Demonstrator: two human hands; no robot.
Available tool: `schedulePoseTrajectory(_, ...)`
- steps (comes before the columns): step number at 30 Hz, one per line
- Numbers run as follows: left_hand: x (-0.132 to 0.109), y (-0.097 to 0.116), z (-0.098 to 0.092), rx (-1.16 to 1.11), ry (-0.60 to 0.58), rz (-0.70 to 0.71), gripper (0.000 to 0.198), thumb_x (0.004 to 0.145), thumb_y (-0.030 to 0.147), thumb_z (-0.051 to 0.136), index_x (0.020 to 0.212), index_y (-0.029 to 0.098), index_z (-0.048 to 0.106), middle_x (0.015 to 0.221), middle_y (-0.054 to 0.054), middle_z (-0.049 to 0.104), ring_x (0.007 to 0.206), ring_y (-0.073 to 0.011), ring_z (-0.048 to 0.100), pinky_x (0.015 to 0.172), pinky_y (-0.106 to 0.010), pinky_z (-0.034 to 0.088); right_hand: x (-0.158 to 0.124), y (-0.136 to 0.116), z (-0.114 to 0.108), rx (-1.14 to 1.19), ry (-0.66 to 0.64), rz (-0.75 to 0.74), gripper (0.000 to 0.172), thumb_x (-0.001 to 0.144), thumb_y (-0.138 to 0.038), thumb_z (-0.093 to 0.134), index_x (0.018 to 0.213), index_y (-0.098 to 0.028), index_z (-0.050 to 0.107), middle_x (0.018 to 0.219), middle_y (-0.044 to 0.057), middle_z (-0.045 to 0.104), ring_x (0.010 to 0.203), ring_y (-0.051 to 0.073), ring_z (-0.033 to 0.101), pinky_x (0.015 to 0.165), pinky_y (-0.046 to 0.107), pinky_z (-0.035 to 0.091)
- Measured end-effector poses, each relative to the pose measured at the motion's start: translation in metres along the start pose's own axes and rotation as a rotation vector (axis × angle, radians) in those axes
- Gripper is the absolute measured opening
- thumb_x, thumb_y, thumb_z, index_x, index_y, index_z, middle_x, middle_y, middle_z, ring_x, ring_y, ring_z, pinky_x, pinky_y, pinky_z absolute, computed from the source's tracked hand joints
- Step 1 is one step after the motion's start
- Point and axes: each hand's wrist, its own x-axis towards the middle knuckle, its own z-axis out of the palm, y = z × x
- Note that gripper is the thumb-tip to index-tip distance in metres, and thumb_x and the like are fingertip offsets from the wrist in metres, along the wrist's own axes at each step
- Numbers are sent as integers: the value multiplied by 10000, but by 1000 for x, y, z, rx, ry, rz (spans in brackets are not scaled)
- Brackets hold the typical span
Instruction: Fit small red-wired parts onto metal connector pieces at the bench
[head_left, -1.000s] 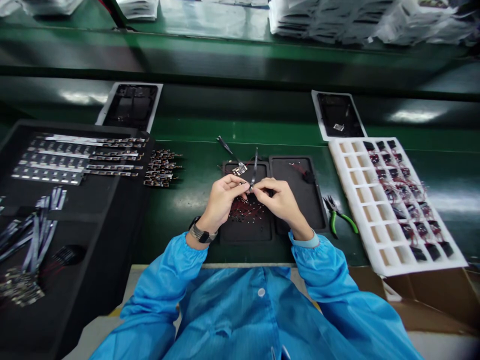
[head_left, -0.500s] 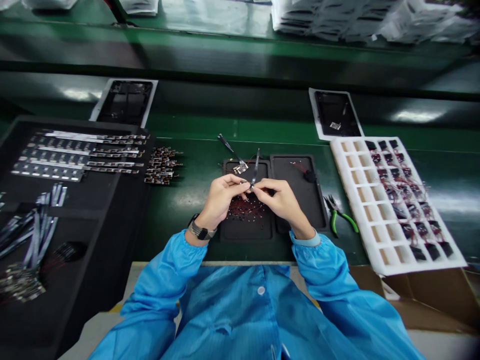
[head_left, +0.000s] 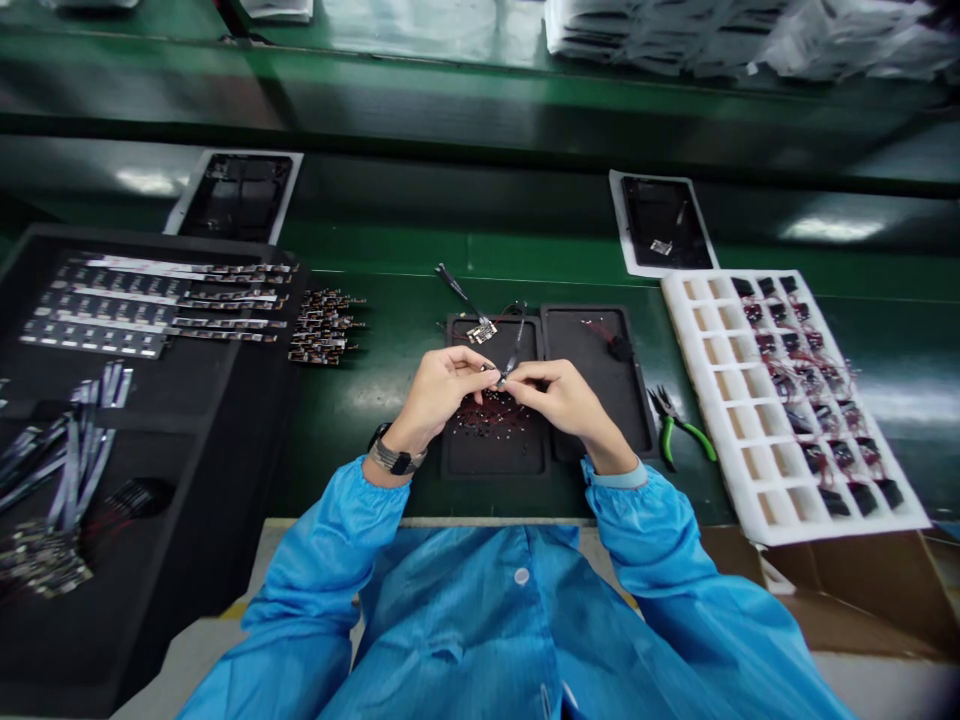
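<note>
Silvery strips (head_left: 73, 470) lie in a black tray (head_left: 169, 400) at left. Over a small tray (head_left: 491, 458) of red wires (head_left: 491, 418), the left hand (head_left: 442, 390) and right hand (head_left: 559, 400) pinch a thin dark strip (head_left: 516, 347); green-handled pliers (head_left: 669, 412) lie farther right.

The left arm (head_left: 322, 560) and right arm (head_left: 660, 550) reach forward, bent at the elbows, forearms angling inward. The left hand (head_left: 442, 390) and right hand (head_left: 559, 398) come together before the chest, each pinched between thumb and fingers, their fingertips (head_left: 490, 378) close to one another.
</note>
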Motion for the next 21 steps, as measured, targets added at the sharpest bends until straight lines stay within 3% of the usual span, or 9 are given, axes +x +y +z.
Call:
schedulePoseTrajectory(8,-1,1,1,34,33,16,291,605,272,949,756,127,747,633,-21,702,518,-110,599,519,-237,473,-1,1,2,-25,18,21,261,946,-349,657,866,-143,796,749,32,688,650,131,510,620,266,372)
schedulePoseTrajectory(13,0,3,-4,-26,-45,-43,292,620,295,940,759,114,758,652,-39,718,499,-109,604,523,-245,479,-2,-2,1,66,32,38,275,920,-409,721,876,-149,800,707,16,647,628,123,472,608,270,358)
schedulePoseTrajectory(21,3,2,-5,-104,-109,-130,290,588,267,946,719,105,744,654,-70,729,533,-136,644,552,-252,522,-2,2,0,254,-1,92,265,859,-402,805,867,-137,812,732,32,697,631,120,527,611,263,388)
